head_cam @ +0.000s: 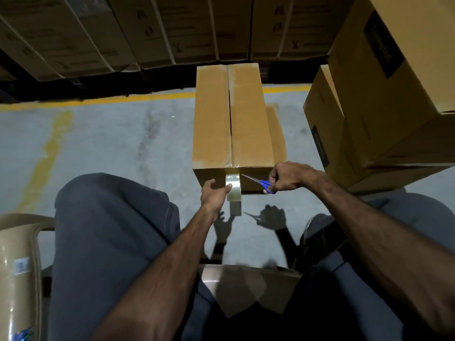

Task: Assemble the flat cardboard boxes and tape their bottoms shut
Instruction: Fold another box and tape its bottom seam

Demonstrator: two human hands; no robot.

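Box (231, 119): long axis points away from you. Your left hand (214, 194) pinches tape (234, 190); right hand (286, 177) grips scissors (261, 183), blades toward tape.

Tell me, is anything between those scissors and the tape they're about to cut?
Nothing visible. The scissors in the right hand point at the tape, which the left hand holds against the box.

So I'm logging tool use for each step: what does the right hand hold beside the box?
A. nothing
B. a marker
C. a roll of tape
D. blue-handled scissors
D: the right hand grips blue-handled scissors, their blades pointing at the clear tape that hangs down the near face of the box, while the left hand holds that tape strip.
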